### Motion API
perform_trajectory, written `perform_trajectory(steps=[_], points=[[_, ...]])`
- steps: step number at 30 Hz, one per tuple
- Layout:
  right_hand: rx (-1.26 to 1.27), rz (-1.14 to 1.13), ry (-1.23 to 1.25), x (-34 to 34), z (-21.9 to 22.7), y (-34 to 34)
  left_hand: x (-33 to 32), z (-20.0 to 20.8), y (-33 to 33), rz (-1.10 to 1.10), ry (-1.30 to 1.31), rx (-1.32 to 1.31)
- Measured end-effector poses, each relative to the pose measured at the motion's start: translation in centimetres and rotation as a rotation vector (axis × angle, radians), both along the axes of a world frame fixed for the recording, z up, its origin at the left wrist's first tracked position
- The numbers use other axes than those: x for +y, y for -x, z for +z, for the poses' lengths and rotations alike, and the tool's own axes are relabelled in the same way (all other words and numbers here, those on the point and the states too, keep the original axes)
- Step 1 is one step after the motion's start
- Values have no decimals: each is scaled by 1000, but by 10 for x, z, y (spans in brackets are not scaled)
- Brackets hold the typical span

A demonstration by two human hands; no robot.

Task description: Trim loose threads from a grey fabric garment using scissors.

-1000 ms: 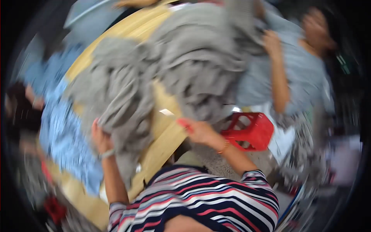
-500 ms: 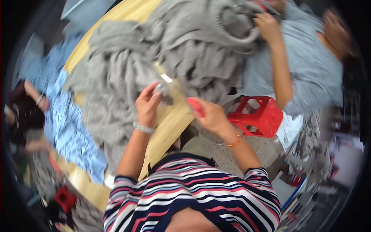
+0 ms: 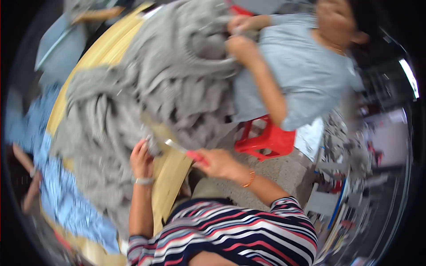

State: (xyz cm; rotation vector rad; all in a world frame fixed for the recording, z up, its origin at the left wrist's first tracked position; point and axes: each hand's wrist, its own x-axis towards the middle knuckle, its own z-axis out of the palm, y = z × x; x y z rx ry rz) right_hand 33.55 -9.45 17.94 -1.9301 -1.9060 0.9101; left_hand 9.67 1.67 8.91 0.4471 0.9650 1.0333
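Grey knit (image 3: 95, 133) touching L hand (image 3: 143, 162), mostly fwd/L.

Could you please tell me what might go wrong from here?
The slim, red-handled tool with a metallic front in the right hand points close past the left hand, so a slip might nick those fingers. It also points toward the bunched grey knitted fabric on the yellow wooden table, so it could perhaps snag the knit.

Red plastic stool (image 3: 282, 141), grey floor (image 3: 270, 175), crumpled light blue cloth (image 3: 71, 201)
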Motion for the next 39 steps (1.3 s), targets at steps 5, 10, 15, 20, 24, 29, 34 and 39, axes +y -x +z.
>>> perform_trajectory(steps=[5,10,15,20,24,29,34,39], points=[[-69,-3,-81,2,-20,14,-2,1,-12,65,17,-127],[-170,177,144,-10,0,4,16,-7,10,50,-41,-63],[3,94,-65,-17,-14,3,19,-27,23,-41,-93,-202],[-188,-167,-189,4,-26,12,4,9,2,-72,-222,-183],[-91,-212,-123,24,-49,23,1,35,3,-81,-283,-147],[245,-56,-7,56,-59,48,-1,67,9,-93,-313,-149],[348,12,-215,87,-61,89,-28,112,5,-231,-439,-86],[441,-153,-336,135,-116,115,-69,166,22,-382,-718,-86]])
